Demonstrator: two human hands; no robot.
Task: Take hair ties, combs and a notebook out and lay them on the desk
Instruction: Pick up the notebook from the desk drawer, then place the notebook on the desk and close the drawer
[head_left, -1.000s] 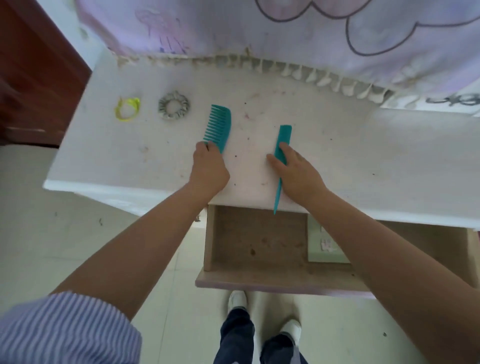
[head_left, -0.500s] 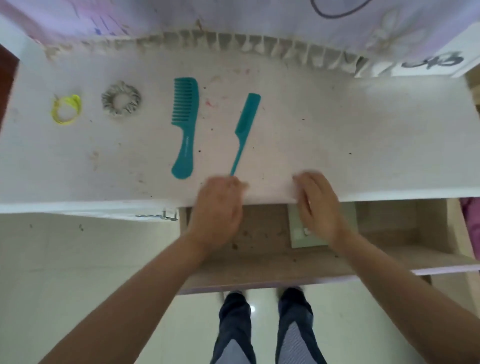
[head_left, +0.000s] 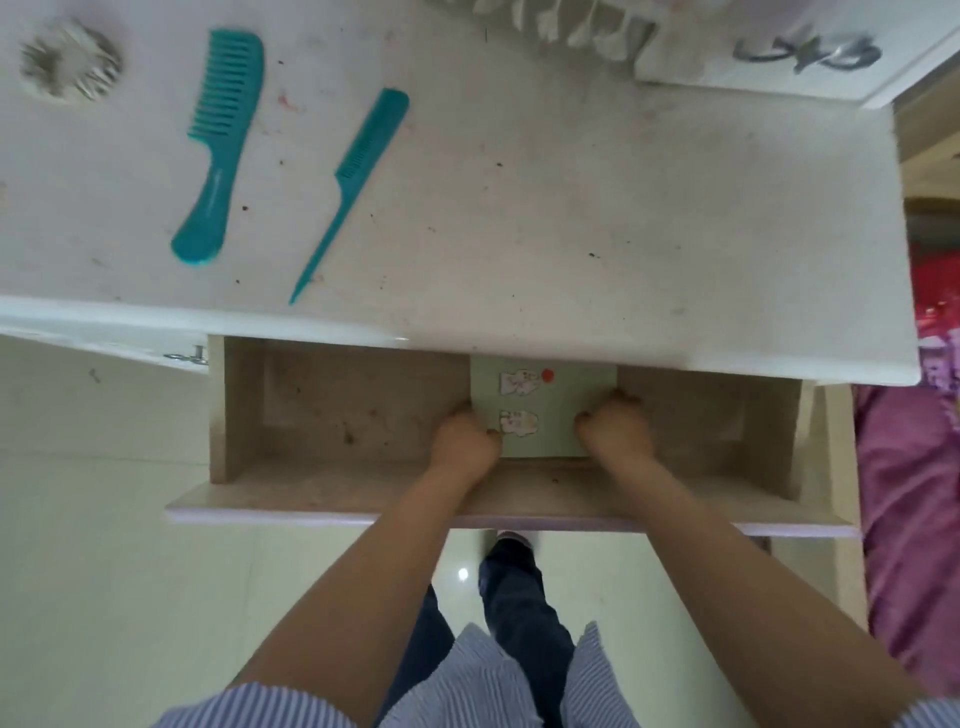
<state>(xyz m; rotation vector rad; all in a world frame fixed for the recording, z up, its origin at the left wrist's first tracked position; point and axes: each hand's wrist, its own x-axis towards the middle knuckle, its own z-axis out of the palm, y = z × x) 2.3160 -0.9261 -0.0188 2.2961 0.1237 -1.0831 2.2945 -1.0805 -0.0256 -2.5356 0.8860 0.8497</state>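
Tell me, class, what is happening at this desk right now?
A person reaches both hands into the open wooden drawer under the white desk. The left hand and right hand grip the sides of a pale green notebook with stickers, which lies in the drawer. On the desk lie a wide-toothed teal comb, a teal tail comb and a grey fabric scrunchie.

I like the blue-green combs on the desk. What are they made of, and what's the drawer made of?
Wide-tooth comb and tail comb: probably plastic, evenly teal, smooth, with thin moulded teeth. Drawer: looks like wood or chipboard, matt tan and speckled inside, with a pale lilac front edge.
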